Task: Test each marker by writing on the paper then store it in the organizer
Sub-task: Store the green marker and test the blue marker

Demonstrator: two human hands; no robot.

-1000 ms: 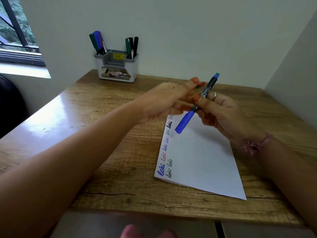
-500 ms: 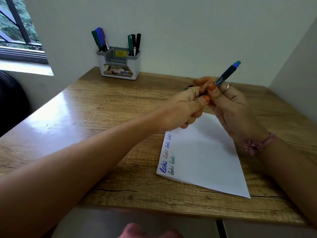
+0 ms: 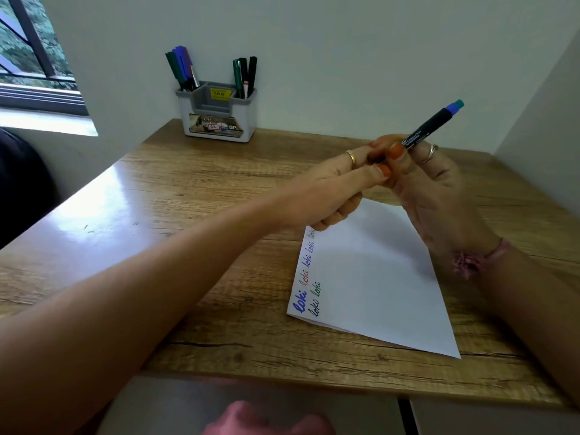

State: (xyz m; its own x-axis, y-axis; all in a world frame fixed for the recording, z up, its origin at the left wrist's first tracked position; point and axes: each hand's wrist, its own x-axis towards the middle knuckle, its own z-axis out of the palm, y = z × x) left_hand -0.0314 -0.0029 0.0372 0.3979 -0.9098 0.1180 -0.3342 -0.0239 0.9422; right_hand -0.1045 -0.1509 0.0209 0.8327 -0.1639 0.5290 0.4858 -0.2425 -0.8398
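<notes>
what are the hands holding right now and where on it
Both grip one black-barrelled marker with a blue end: the right hand pinches its middle, the left hand closes round its lower end, which is hidden.

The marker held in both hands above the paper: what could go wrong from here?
1. Both hands, left hand and right hand, grip the marker where its cap end is hidden; a sudden pull could jerk the tip across fingers or the paper.
2. The loose cap might drop onto the table and roll off.
3. The organizer sits far back; reaching could drag a forearm across the fresh writing.
</notes>
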